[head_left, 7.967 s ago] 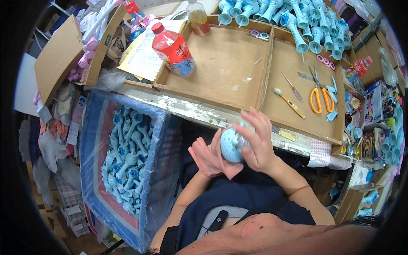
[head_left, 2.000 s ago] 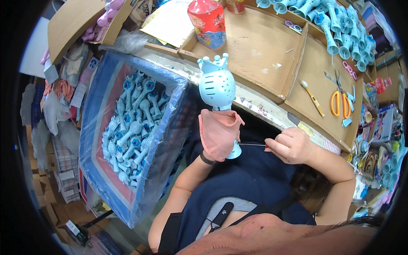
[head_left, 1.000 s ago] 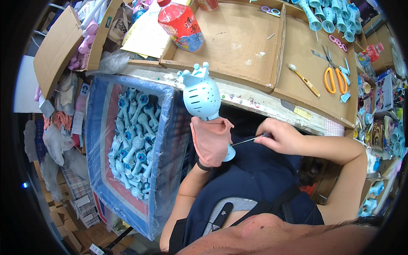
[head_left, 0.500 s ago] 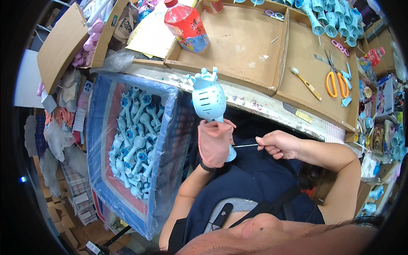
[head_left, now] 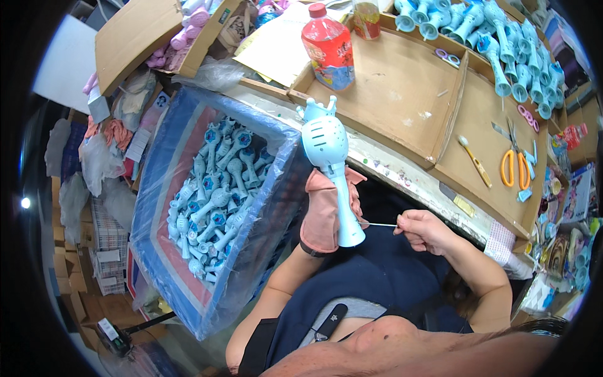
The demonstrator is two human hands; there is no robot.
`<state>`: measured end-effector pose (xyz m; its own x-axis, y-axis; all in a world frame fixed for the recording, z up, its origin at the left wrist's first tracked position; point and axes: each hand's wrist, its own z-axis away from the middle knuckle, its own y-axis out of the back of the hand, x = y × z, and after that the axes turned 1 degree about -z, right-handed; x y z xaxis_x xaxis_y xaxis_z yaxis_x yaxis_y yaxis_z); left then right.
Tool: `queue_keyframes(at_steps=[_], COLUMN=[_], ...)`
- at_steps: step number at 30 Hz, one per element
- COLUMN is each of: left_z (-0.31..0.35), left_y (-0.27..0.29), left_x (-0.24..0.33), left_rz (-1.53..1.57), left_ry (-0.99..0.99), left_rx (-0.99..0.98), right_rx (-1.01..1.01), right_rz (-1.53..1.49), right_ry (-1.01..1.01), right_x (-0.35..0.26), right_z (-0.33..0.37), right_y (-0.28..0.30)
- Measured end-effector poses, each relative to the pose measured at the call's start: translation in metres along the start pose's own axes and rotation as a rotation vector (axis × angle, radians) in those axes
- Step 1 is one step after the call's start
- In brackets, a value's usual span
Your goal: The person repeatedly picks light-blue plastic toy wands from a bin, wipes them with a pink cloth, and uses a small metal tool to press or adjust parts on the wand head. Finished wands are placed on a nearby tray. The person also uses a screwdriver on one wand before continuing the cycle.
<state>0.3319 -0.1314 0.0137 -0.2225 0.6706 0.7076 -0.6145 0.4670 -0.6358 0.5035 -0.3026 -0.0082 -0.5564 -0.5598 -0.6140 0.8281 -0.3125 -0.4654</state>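
Note:
A light blue plastic toy wand (head_left: 343,195), with a crown-like top and a slotted, dotted bulb, stands nearly upright before my body. My left hand (head_left: 321,213), covered by a pink cloth or glove, is closed around its handle from the left. A thin pale stick (head_left: 381,224) is pinched between the thumb and fingers of my right hand (head_left: 424,231). Its far end reaches toward the wand's lower handle, near my left fingertips; I cannot tell whether it touches. To the left, many similar blue wands (head_left: 217,204) lie heaped in a plastic-lined blue bin (head_left: 164,276).
On the worktop, a cardboard tray (head_left: 396,81) holds orange-handled scissors (head_left: 516,166), a yellow toothbrush (head_left: 475,162) and small purple scissors (head_left: 447,58). A red-labelled bottle (head_left: 330,53) stands at its left. More blue wands (head_left: 496,31) are piled at the far right.
The wand has turned in my left hand, so its whole handle and flared base now show. My right hand still holds the stick. The whole view has shifted, moving the surroundings mostly rightward.

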Motion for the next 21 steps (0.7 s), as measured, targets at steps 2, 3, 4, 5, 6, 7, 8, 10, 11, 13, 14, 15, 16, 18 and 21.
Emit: queue_keyframes(at_steps=[2, 3, 4, 5, 6, 7, 8, 10, 11, 13, 14, 15, 16, 18, 21], left_z=[0.000, 0.000, 0.001, 0.001, 0.002, -0.001, -0.003, -0.004, -0.005, -0.006, -0.006, -0.007, -0.009, -0.011, -0.006], left_y=[0.000, 0.001, 0.003, 0.005, 0.009, 0.013, 0.016, 0.023, 0.024, 0.024, 0.021, 0.017, 0.012, 0.002, -0.008], left_x=[0.005, 0.009, 0.014, 0.020, 0.028, 0.037, 0.044, 0.056, 0.059, 0.059, 0.056, 0.051, 0.046, 0.034, 0.023], left_rz=[0.085, 0.120, 0.165, 0.207, 0.228, 0.356, 0.453, 0.592, 0.542, 0.474, 0.455, 0.418, 0.385, 0.253, -0.093], left_ry=[0.011, -0.013, -0.047, -0.081, -0.149, -0.178, -0.182, -0.194, -0.243, -0.320, -0.334, -0.362, -0.396, -0.424, -0.529], left_rx=[-0.006, -0.004, -0.005, -0.008, -0.004, 0.088, 0.067, 0.120, 0.162, 0.208, 0.244, 0.258, 0.258, 0.314, 0.153], right_rx=[0.057, 0.257, 0.465, 0.688, 0.953, 1.228, 1.314, 1.511, 1.623, 1.426, 1.310, 1.067, 0.860, 0.518, 0.287], right_rz=[0.187, 0.385, 0.573, 0.586, 0.877, 0.991, 0.970, 1.281, 1.429, 1.296, 1.245, 1.103, 0.977, 0.934, 1.051], right_ry=[0.186, 0.347, 0.695, 0.844, 0.829, 0.882, 0.853, 1.015, 1.127, 1.165, 1.276, 1.231, 1.188, 1.280, 1.281], right_x=[-0.004, -0.008, -0.012, -0.019, -0.030, -0.037, -0.045, -0.056, -0.059, -0.054, -0.048, -0.042, -0.036, -0.030, -0.019], right_z=[0.005, 0.012, 0.013, 0.013, 0.025, 0.025, 0.026, 0.022, 0.019, 0.009, 0.002, -0.004, -0.012, -0.035, -0.064], right_y=[0.009, 0.017, 0.025, 0.035, 0.050, 0.061, 0.072, 0.083, 0.083, 0.064, 0.047, 0.026, 0.003, -0.039, -0.078])
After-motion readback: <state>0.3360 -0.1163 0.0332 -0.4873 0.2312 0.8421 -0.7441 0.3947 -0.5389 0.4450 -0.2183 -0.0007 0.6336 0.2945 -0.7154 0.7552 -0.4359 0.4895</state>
